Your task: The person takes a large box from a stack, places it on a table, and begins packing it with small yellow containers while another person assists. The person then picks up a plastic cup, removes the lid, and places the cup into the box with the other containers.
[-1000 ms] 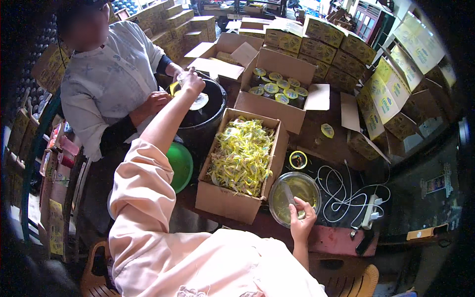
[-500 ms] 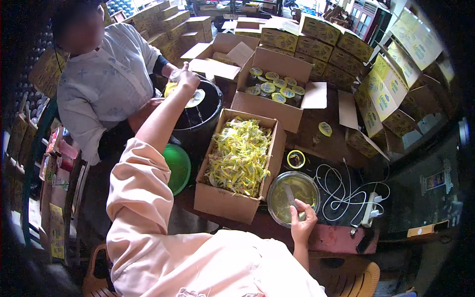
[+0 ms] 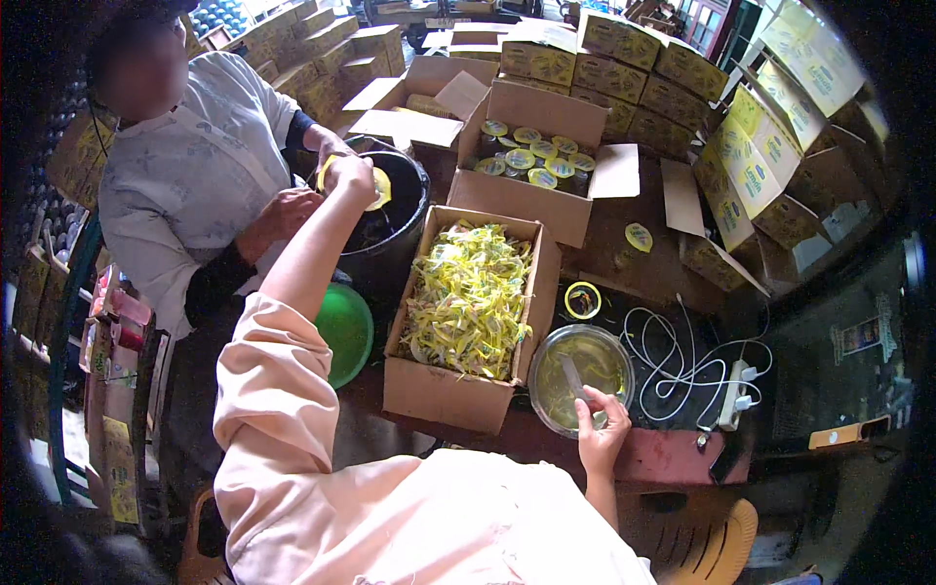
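The right hand (image 3: pixel 603 427) hangs above the near edge of the table (image 3: pixel 673 458), its thumb and fingers pinching a narrow grey strip (image 3: pixel 571 372) that slants away over a round clear container (image 3: pixel 583 330). This container stands close to that near edge, with a cloudy yellowish liquid in it. The left hand (image 3: pixel 349 175) stretches far forward past the table's left side, over the mouth of a black bucket (image 3: pixel 413 230). A yellow-rimmed lid (image 3: pixel 383 185) shows just at its right side, but the back of the hand hides the fingers, so I cannot tell whether they grasp it or are released. A co-worker (image 3: pixel 195 161) in a pale shirt faces the bucket, one hand (image 3: pixel 291 213) just left of the person's wrist. To the right of the bucket, an open carton (image 3: pixel 444 395) heaped with yellow scraps (image 3: pixel 470 304) sits near the table's near edge, and a green basin (image 3: pixel 348 336) lies at the carton's left. Toward the far edge, another open carton (image 3: pixel 526 207) holds cups (image 3: pixel 541 154) with yellow lids. One lone cup (image 3: pixel 639 237) stands to the right of it; a small yellow-rimmed ring (image 3: pixel 583 300) lies just beyond the container, and a white power strip (image 3: pixel 733 395) lies toward the near right corner.
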The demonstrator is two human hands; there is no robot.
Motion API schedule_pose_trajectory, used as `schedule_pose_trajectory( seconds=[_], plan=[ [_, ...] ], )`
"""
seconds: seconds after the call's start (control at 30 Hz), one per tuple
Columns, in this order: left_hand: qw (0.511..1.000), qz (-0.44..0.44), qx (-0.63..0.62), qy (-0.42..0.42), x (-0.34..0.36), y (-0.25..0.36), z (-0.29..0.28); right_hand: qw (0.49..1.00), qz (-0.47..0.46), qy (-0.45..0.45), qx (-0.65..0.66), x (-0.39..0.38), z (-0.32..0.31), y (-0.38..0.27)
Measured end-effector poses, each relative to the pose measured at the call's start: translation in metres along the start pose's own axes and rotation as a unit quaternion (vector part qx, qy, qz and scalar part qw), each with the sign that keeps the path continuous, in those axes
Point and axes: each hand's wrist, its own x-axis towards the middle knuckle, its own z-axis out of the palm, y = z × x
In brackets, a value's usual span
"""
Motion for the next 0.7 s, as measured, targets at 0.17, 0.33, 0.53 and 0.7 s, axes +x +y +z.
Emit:
schedule_pose_trajectory(
  seconds=[0.17,0.33,0.53,0.7],
  plan=[
    [0.993,0.008,0.057,-0.102,0.001,0.003,0.023,1.000,-0.007,0.002,-0.013,0.000,-0.002,0.001],
    [0.975,0.096,0.161,-0.120,-0.039,0.017,0.018,0.999,0.032,0.021,0.018,-0.004,0.000,0.005],
    [0.947,0.102,0.073,-0.295,-0.038,0.012,0.015,0.999,0.027,0.014,0.026,-0.004,-0.002,0.012],
    [0.955,0.097,0.075,-0.270,0.004,0.003,0.060,1.000,0.019,0.010,0.017,-0.006,-0.003,0.012]
  ],
)
